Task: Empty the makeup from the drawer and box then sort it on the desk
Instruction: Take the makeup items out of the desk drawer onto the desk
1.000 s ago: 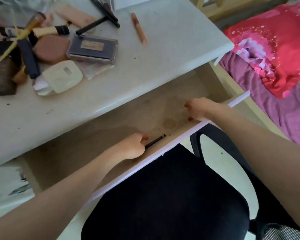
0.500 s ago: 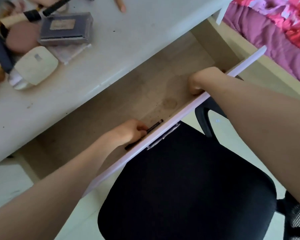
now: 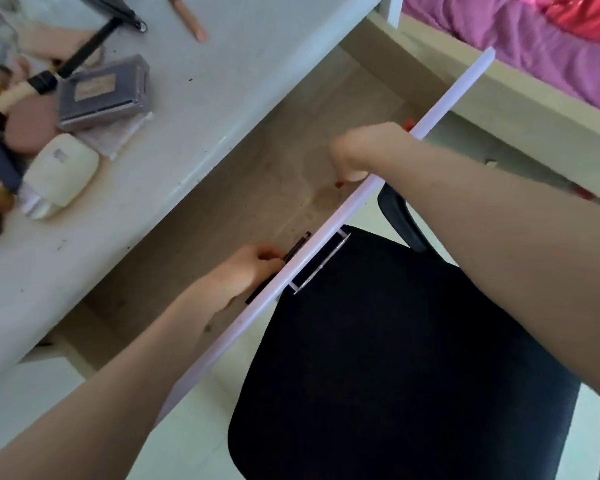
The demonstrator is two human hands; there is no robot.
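Down in the open drawer (image 3: 243, 188), against the inside of its front panel, left hand (image 3: 246, 271) now curled round a thin black pencil (image 3: 297, 247), lifting it where a second ago it only lay touching the fingertips. Seems to be the last item in there; nothing else visible on the drawer floor but stains. Right hand (image 3: 357, 154) hooked over the front panel's top edge, fingers folded down inside, gripping it as before and steadying the drawer. Camera dipped and swung since then, so less of the worktop (image 3: 222, 64) showing. Up on the worktop, well apart from both hands, already heaped: a grey palette case (image 3: 104, 91), a cream compact (image 3: 61, 169), a brown sponge (image 3: 32, 128), a peach stick (image 3: 187, 17) lying alone, brushes and tubes in a blurred pile at the left edge. Black chair seat (image 3: 395, 358) just under the drawer front. Drawer emptying looks nearly finished; pencil to the heap next, probably, then the sorting, not yet begun. No box in view.
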